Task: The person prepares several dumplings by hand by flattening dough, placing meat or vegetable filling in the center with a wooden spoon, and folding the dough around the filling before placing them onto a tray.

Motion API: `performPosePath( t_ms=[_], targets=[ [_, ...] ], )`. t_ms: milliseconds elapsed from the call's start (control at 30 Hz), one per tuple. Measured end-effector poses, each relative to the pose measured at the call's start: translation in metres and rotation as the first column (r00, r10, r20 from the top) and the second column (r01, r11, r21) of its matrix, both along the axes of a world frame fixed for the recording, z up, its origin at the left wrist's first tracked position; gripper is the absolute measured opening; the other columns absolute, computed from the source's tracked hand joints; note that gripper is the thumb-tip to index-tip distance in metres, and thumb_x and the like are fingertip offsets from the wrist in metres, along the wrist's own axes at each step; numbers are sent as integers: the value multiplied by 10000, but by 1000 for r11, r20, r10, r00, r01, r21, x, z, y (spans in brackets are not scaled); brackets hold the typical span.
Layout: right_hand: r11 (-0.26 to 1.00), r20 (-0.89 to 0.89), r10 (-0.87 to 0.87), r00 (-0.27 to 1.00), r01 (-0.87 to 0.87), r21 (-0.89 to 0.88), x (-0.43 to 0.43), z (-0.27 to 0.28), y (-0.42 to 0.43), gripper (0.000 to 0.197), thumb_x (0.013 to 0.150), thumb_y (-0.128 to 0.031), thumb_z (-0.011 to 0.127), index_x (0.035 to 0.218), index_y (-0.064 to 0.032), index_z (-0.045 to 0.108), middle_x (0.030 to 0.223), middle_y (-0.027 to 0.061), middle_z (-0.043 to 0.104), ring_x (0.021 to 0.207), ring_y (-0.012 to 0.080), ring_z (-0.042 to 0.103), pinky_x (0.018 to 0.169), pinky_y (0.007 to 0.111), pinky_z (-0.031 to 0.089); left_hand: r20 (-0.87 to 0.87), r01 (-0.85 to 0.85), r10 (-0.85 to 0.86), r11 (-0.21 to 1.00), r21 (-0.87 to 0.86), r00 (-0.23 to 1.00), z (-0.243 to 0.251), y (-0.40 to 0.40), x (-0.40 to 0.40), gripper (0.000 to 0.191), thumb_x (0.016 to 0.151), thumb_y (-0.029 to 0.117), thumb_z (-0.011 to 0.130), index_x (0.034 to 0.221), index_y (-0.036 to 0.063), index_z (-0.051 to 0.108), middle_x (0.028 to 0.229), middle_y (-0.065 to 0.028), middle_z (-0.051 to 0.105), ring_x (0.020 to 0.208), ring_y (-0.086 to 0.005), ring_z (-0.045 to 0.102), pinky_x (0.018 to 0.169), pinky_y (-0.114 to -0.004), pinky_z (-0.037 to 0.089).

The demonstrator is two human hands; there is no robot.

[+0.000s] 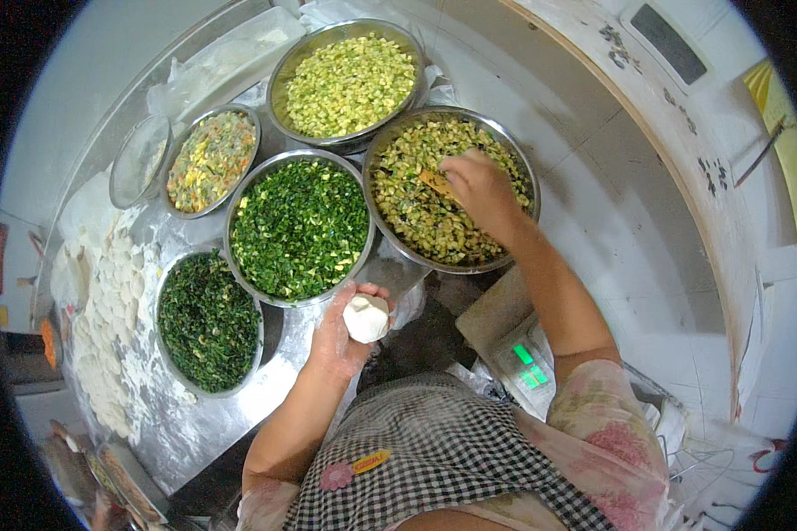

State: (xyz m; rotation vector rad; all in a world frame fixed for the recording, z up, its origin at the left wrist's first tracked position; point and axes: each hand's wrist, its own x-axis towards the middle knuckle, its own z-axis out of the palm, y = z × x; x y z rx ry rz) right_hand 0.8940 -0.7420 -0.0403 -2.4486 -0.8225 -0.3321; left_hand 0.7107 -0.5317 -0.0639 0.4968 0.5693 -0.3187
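Observation:
My left hand (337,342) cups a white, rounded piece of dough (366,318) near the table's front edge. Over a steel bowl of diced green vegetable filling with dark bits (412,232), my right hand (479,186) grips a flat orange-yellow scraper (436,180). The scraper's lower edge meets the filling. Just beyond my left hand stands a steel bowl of chopped green leaves with yellow bits (299,229). Farther back is a bowl of pale green diced vegetable (350,86).
A bowl of dark chopped greens (207,325) and a smaller bowl of mixed filling (211,159) stand left. Many floury dough pieces (109,318) cover the left of the steel table (192,441). A clear container (139,166) stands behind. A scale with a lit green display (530,366) sits right.

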Motion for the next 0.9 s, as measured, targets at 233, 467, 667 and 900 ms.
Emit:
performPosePath(
  t_ms=[233, 467, 667, 900],
  targets=[
    [978, 130, -63, 989, 87, -188, 36, -7, -3, 186, 765, -54, 568, 944, -85, 608, 872, 107, 532, 866, 291, 543, 703, 412, 446, -72, -27, 34, 995, 100, 997, -1, 3, -13, 258, 884, 303, 454, 888, 63, 550, 929, -122, 609, 830, -287, 592, 699, -401, 486],
    [967, 90, -43, 995, 64, -248, 40, -7, -3, 63, 759, -80, 479, 748, -37, 524, 863, 181, 522, 858, 378, 523, 720, 498, 422, -88, -44, 51, 996, 81, 995, -1, 6, -15, 263, 887, 305, 452, 884, 61, 552, 915, -118, 609, 819, -286, 592, 686, -394, 485],
    [945, 144, -44, 989, 89, -316, 41, -16, -15, 115, 761, -52, 573, 833, -49, 483, 863, 129, 512, 864, 333, 520, 713, 445, 425, -62, -14, 20, 996, 87, 998, 1, 2, -13, 265, 892, 288, 442, 890, 49, 557, 921, -123, 613, 802, -265, 597, 683, -379, 488],
    [951, 160, -95, 983, 137, -276, 30, -6, -18, 105, 746, 2, 559, 812, -36, 486, 812, 135, 522, 782, 321, 534, 683, 415, 437, 10, -12, 12, 1000, 26, 1000, 0, 1, -19, 273, 903, 305, 477, 904, 46, 565, 930, -109, 619, 832, -230, 601, 735, -376, 500]
  ],
)
